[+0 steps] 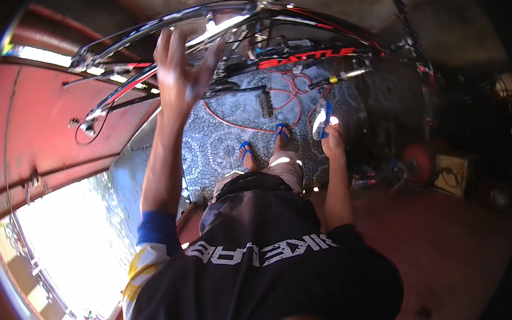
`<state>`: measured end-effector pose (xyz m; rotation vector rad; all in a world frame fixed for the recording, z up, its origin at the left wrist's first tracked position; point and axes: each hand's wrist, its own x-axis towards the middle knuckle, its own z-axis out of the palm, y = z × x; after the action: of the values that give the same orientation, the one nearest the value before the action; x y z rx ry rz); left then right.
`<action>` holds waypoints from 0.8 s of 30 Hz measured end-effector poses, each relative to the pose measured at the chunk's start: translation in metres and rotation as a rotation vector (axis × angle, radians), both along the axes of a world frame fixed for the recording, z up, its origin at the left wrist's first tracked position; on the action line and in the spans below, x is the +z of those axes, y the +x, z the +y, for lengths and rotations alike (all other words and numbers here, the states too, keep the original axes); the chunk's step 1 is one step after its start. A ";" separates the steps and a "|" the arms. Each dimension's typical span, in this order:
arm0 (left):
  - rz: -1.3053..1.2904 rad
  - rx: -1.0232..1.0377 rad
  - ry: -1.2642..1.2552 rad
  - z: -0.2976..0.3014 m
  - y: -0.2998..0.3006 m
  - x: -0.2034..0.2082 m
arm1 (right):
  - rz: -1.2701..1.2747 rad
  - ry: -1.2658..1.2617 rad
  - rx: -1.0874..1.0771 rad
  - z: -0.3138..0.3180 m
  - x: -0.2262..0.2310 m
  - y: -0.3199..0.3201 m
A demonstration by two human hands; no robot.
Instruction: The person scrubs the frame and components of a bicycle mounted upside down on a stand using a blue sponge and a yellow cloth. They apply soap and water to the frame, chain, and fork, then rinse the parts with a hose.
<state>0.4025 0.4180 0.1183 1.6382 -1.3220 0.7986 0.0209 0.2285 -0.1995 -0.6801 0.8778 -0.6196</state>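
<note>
"So, from your end of the feed, how far along does the work look?"

"Partway, I'd judge. I have the black-and-red bicycle frame (307, 58) across the top of my view, raised above the patterned floor (202, 140), with a pedal (266, 104) on it. I can make out no wheel at its left end, and the right end is too dark for me to tell, so I don't count it as a whole bicycle yet"

"And the hands?"

"I see the left hand (182, 79) up in front of the frame's left part, fingers spread and blurred, nothing visible in it; whether it touches the frame, I can't tell. The right hand (334, 143) is closed around what I take for a clear bottle with blue parts (320, 120), nearer the body than the frame's right half"

"Anything finished?"

"Nothing I can vouch for. I can't tell whether any of the bottle's contents are on the frame; the glare and shadow hide too much. The red hose (230, 124) lies looped on the floor, in neither hand"
</note>
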 end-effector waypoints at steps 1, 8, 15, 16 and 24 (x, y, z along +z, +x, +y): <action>0.213 -0.041 0.039 0.011 -0.018 -0.016 | -0.010 -0.043 0.021 -0.002 0.011 0.002; 0.653 0.036 0.767 0.037 -0.095 -0.278 | 0.279 0.064 -0.094 -0.008 0.046 -0.057; 1.525 0.447 1.104 -0.044 -0.101 -0.317 | 0.686 0.038 -0.252 0.004 -0.048 -0.210; 1.615 0.512 0.965 -0.043 -0.110 -0.303 | 0.747 0.053 -0.268 0.007 -0.068 -0.233; 1.597 0.687 1.132 -0.030 -0.058 -0.326 | 1.088 0.100 -0.213 -0.026 -0.205 -0.352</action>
<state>0.3450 0.3877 -0.2075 2.5548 0.1500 -1.1327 -0.3311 0.2021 -0.4046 -0.8365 1.9943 -0.3542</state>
